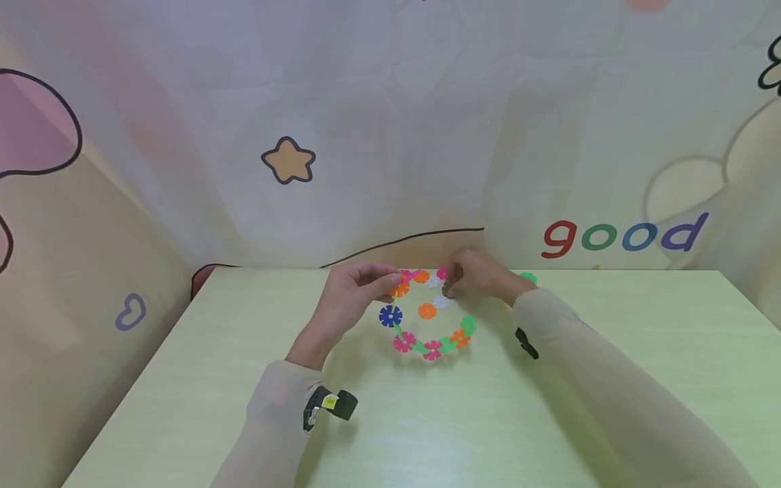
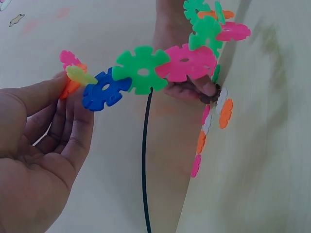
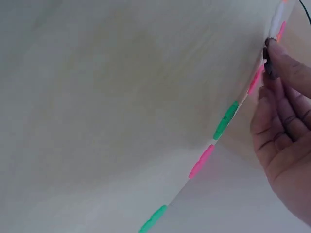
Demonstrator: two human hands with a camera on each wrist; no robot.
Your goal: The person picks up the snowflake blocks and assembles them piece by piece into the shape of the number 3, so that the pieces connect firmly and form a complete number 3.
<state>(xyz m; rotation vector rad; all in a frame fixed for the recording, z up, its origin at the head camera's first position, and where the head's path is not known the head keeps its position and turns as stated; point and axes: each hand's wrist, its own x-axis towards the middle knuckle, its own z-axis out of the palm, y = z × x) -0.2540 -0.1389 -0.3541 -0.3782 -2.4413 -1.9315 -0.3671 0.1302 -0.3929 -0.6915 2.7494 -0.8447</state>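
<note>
In the head view my left hand (image 1: 349, 297) pinches the orange end disc (image 1: 400, 289) of a chain of plastic snowflake discs between thumb and fingers. From there the chain curves down past a blue disc (image 1: 390, 316), a pink disc (image 1: 405, 341) and further green, pink and orange ones. The left wrist view shows the discs interlocked by their slots, with a green disc (image 2: 142, 70) next to the blue one. My right hand (image 1: 482, 276) is at the back of the table, pinching a dark brown snowflake disc (image 3: 268, 60) between thumb and fingertip.
Loose snowflake discs lie along the table's back edge, among them an orange disc (image 1: 421, 276), a pink one (image 3: 201, 161) and a green one (image 3: 226, 120). Another orange disc (image 1: 427, 311) and a white disc (image 1: 441, 301) lie nearer. Behind the table (image 1: 415, 427) hangs a printed cloth (image 1: 390, 149).
</note>
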